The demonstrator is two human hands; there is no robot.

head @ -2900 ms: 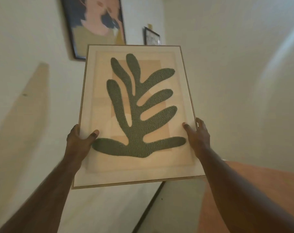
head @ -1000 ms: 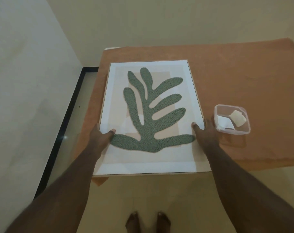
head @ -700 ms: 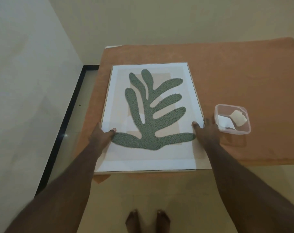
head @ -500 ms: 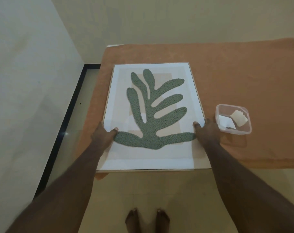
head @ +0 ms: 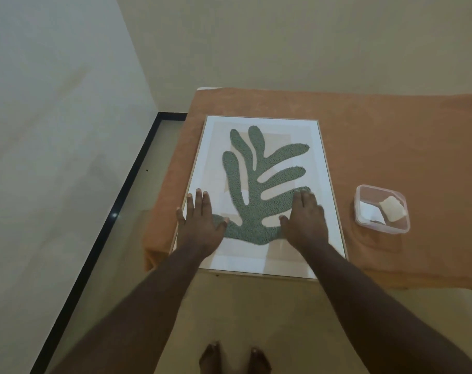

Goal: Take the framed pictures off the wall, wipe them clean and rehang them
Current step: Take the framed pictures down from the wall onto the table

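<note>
The framed picture [head: 259, 195] is being seen lying flat, face up, on the orange cloth [head: 391, 147] that is covering the table, its near edge reaching just past the cloth's near edge. A large green leaf shape [head: 256, 184] on a pale beige ground is being displayed within a thin light frame. The left hand [head: 199, 225] is being laid palm down on the picture's near-left part — fingers extended and slightly spread, nothing being gripped, the outer finger lying over the picture's left edge. The right hand [head: 305, 220] is being laid palm down on the picture's near-right part, fingers straight and together over a lower lobe of the leaf shape, likewise released and grasping nothing. To the right of the picture, apart from it and on the same cloth, a small clear plastic container [head: 382, 209] is being observed; a pale folded piece [head: 392, 209] is being held inside it, its material not being discernible. To the left of the picture, beyond the cloth's edge, a black skirting strip [head: 113, 211] is being seen running along the base of the pale wall [head: 54, 117]. Nearer than the picture — at the bottom of the view — two bare feet [head: 235, 357] are being seen on the floor.
</note>
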